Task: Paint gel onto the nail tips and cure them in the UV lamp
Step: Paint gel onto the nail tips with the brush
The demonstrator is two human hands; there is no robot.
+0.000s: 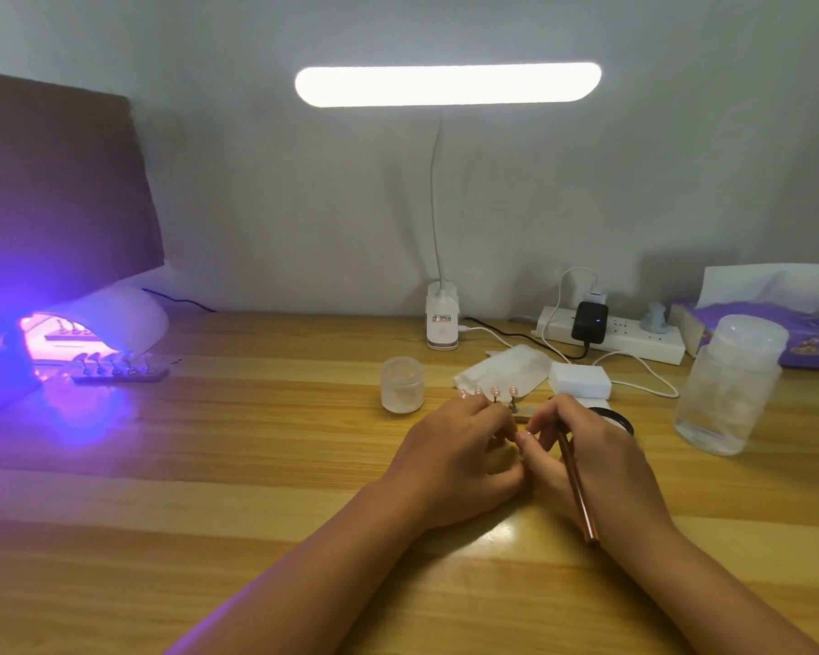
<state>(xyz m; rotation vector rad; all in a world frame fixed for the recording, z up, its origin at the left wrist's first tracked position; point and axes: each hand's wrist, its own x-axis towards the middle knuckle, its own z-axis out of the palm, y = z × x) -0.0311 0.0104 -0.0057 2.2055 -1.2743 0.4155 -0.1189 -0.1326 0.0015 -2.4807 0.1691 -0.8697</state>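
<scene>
Two bare forearms reach in from 6 o'clock over a pale wooden table [256, 465] of glossy planks, set against a plain grey wall. Violet light spills over the wood at 9 o'clock. The left hand [459, 446] lies knuckles up with its fingers curled; I cannot tell whether they pinch anything. The right hand [596, 446] pinches a copper-coloured brush [578, 484], its handle slanting back toward 5 o'clock. Just beyond the knuckles, at 12 o'clock from them, pinkish nail tips [495, 392] stand on small stems in a row, partly hidden by the left fingers. At 9 o'clock the white UV lamp [114, 319] glows violet with one strip of tips inside, and a second strip [119, 371] lies just before its mouth. A brown board [53, 182] leans above it. A small clear jar [402, 385] stands near the left hand at 11 o'clock. Crumpled tissue [507, 366], a white box [580, 380] and a power strip [634, 340] lie behind at 1 o'clock. A large lidded jar [729, 385] stands at 3 o'clock, and a lit desk lamp [448, 85] hangs overhead at 12
</scene>
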